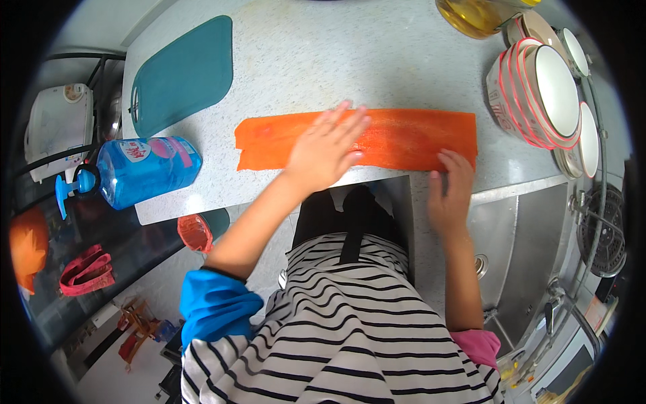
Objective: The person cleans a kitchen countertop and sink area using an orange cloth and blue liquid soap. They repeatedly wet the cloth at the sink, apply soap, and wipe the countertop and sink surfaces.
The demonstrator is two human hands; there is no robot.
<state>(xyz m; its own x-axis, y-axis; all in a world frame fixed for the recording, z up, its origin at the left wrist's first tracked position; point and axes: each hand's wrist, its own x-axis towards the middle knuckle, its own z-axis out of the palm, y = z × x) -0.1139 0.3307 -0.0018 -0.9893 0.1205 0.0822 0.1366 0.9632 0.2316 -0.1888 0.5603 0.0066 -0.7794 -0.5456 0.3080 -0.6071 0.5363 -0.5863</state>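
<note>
An orange cloth (404, 136), folded into a long strip, lies along the front edge of the speckled countertop (323, 60). My left hand (325, 146) is over the middle of the strip, palm down, its fingers extended and slightly apart. At the strip's right end is my right hand (454, 177), with thumb and fingers apart and fingertips at the cloth's lower edge. That hand is a little blurred. Neither hand grips anything. Whether the palms press on the cloth or hover just above it is hard to tell.
A teal cutting board (186, 76) lies back left, with a blue pump bottle (151, 169) near the left edge. Stacked bowls (555, 91) and an oil bottle (469, 17) stand at right. A steel sink (530, 242) adjoins the counter; a red-lined bin (196, 233) is below.
</note>
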